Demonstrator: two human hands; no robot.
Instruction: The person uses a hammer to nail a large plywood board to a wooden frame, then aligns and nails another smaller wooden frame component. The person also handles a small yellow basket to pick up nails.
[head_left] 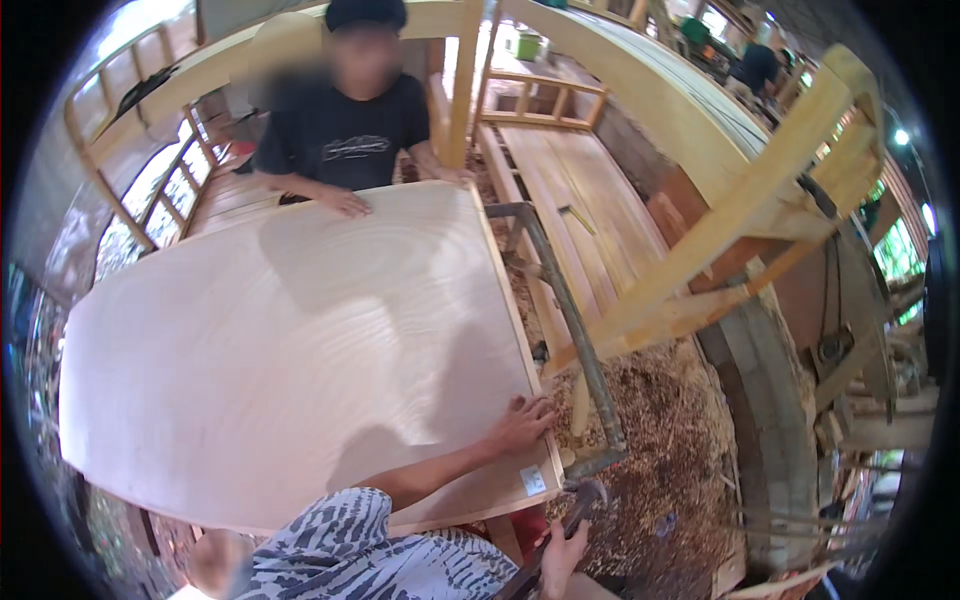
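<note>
A large pale wooden panel [290,330] with a thin frame along its edge lies in front of me. My left hand [523,424] rests on its right edge near the near corner, fingers spread, some curling over the rim. A small white label [532,480] sits by that corner. My right hand [565,555], low at the right, is closed round the handle of a hammer [580,506], whose dark head is beside the corner. Across the panel a co-worker in a black shirt [350,135] has one hand [345,203] on the far edge and the other near the far right corner.
A grey C-shaped metal bar [575,320] stands along the panel's right side. Wood shavings [660,430] cover the ground. A slatted wooden bed frame [580,200] and a large curved headboard-like frame [720,230] stand to the right. Another wooden frame [140,130] leans at far left.
</note>
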